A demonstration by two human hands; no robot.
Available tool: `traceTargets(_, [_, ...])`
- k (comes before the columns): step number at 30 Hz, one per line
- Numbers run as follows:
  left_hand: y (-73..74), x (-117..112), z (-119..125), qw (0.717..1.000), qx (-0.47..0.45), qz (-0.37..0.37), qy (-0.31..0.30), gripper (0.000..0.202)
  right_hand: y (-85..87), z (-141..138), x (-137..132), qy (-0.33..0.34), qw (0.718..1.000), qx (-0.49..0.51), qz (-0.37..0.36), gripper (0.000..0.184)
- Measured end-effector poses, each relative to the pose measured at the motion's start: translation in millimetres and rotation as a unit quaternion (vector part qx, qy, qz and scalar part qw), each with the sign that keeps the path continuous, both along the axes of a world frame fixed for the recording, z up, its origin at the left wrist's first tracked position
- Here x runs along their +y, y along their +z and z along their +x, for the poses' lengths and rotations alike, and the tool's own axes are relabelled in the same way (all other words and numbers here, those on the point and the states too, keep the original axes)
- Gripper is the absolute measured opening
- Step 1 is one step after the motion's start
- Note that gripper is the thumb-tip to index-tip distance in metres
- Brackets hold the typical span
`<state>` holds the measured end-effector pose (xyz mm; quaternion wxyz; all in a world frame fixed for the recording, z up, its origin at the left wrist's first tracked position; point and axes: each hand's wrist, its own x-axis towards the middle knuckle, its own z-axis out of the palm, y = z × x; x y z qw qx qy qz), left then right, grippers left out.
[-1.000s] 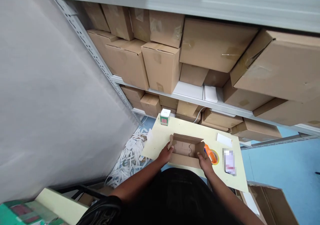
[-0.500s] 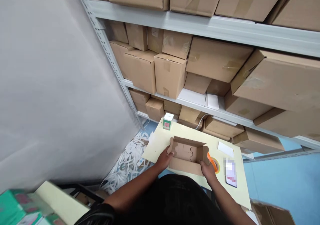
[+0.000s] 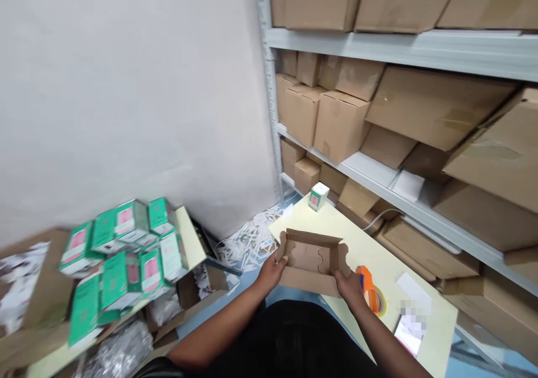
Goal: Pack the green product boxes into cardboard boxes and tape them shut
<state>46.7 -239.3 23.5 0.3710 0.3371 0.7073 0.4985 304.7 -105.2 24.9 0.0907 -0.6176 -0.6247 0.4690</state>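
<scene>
An open-topped brown cardboard box point(image 3: 309, 280) is held level between my two hands, over the near left corner of the cream table point(image 3: 348, 226). My left hand point(image 3: 271, 268) grips its left end, thumb on the inner side. The right end is gripped by my right hand point(image 3: 348, 285), its thumb inside the wall. The box's inside shows a bare bottom with wavy-cut flaps. Just right of my right hand lies an orange tape dispenser point(image 3: 367, 288) with a roll of tape. A small green and white carton point(image 3: 318, 197) stands at the table's far corner.
Several green and white cartons point(image 3: 120, 277) stand on a second table at left, by an open box point(image 3: 40, 294) of paper scraps. Shelves point(image 3: 378, 176) of brown boxes rise ahead. Paper strips point(image 3: 247, 238) litter the floor. A phone point(image 3: 409, 333) and white paper point(image 3: 414, 291) lie at right.
My view has swung left, bringing the left table of green cartons into sight. Both hands keep hold of the cardboard box, which has shifted left relative to the cream table.
</scene>
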Motion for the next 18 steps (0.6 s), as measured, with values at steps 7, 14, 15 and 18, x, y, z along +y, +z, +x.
traceTargets(7, [25.1,-90,-37,0.991,-0.009,0.022,0.135,0.050,18.3,-78,-23,0.115,0.992,0.039,0.020,0.047])
traceTargets(14, [35.3,-214,-101,0.971,-0.063,0.102,0.207,0.063,33.2,-189,-96,0.193,0.978,0.048,0.057,0.047])
traceTargets(15, [37.0,-235,-113,0.969,-0.064,0.108,0.214,0.065,35.7,-207,-110,0.205,0.976,0.047,0.061,0.048])
traceTargets(18, [44.6,-295,-148,0.961,-0.063,0.124,0.240,0.072,46.5,-258,-151,0.232,0.969,0.034,0.074,0.050])
